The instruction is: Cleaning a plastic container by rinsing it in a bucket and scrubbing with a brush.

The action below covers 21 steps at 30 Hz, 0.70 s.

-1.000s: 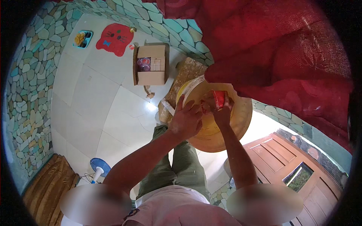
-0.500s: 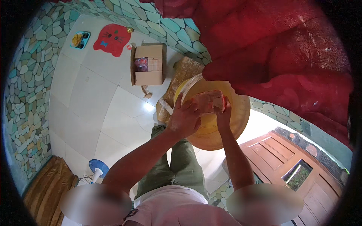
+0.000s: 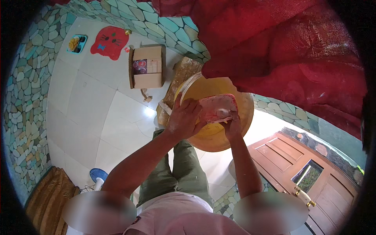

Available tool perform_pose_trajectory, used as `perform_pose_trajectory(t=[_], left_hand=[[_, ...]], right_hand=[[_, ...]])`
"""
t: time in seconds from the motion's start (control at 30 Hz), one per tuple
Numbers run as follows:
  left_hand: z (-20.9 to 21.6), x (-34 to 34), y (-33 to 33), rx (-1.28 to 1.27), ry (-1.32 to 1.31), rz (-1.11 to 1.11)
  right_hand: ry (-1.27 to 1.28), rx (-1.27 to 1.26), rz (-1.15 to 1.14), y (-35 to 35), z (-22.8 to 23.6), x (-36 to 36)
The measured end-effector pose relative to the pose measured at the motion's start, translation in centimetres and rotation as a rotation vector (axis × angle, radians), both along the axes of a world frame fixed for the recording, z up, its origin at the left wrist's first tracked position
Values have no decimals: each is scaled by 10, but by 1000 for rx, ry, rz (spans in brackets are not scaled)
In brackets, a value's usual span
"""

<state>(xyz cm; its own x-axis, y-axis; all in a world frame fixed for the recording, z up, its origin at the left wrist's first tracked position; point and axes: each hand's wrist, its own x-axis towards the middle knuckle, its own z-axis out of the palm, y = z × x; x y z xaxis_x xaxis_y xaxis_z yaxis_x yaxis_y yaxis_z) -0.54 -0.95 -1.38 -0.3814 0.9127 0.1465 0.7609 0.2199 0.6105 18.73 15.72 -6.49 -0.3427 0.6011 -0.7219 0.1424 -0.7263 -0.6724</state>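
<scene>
A red shallow plastic container (image 3: 215, 107) with whitish, powdery residue inside is held tilted over a large yellow tub (image 3: 213, 143). My left hand (image 3: 184, 119) grips its left end, thumb along the near edge and fingers bent. My right hand (image 3: 234, 125) is closed on the near right corner; part of its fingers is hidden behind the rim. Pale smears mark the tub's left rim. Inside, the tub's lower part is mostly hidden by the container and my hands.
Beside the tub lies a brown, white-dusted board or mat (image 3: 185, 70) and a whitish strip (image 3: 165, 107). An open cardboard box (image 3: 148, 80) holds red-topped packages. Further left are a red mat (image 3: 111, 43) and a blue tray (image 3: 83, 41). Red cloth (image 3: 274, 47) hangs at upper right, above a wooden door (image 3: 278, 154).
The container has turned in my hands, so its whitened inside now shows where a brownish surface was seen before. The whole view has shifted slightly, and a door handle has come into sight.
</scene>
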Motion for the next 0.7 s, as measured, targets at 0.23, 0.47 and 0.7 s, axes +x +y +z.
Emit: perform_pose_trajectory(t=[0.23,0.47,0.7], left_hand=[[21,4,8,-4,-42,81],[18,9,24,370,-495,84],[-7,21,34,468,-962,320]], right_hand=[[84,378,239,9,15,1],[-167,1191,855,13,67,-29],[-335,1338,1076,-2,61,-25]])
